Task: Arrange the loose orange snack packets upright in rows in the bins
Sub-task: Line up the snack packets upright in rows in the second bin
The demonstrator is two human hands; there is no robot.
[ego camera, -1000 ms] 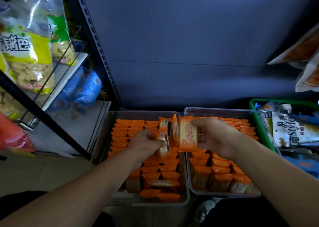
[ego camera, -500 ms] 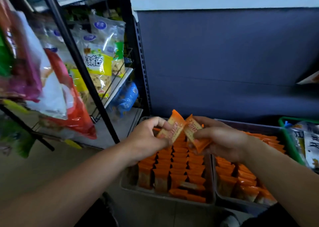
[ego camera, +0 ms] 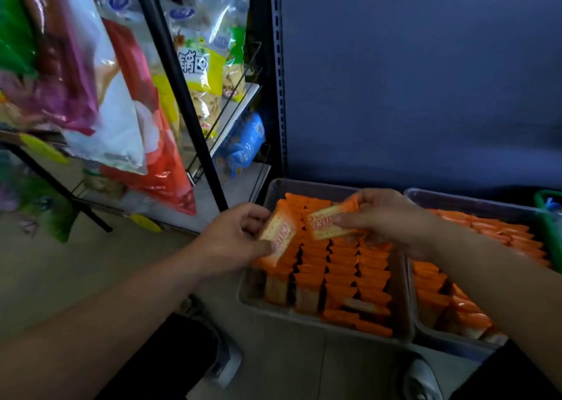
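Two hands each hold one snack: our left hand (ego camera: 234, 241) pinches a packet (ego camera: 278, 235), and our right hand (ego camera: 386, 217) clamps a second packet (ego camera: 322, 226) just beyond the left fingertips. We judge they are being squared for upright slotting into the bin (ego camera: 307, 188) below both thumbs.

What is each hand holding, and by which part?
The left hand pinches the left orange packet by its left edge; the right hand pinches the right orange packet by its right end.
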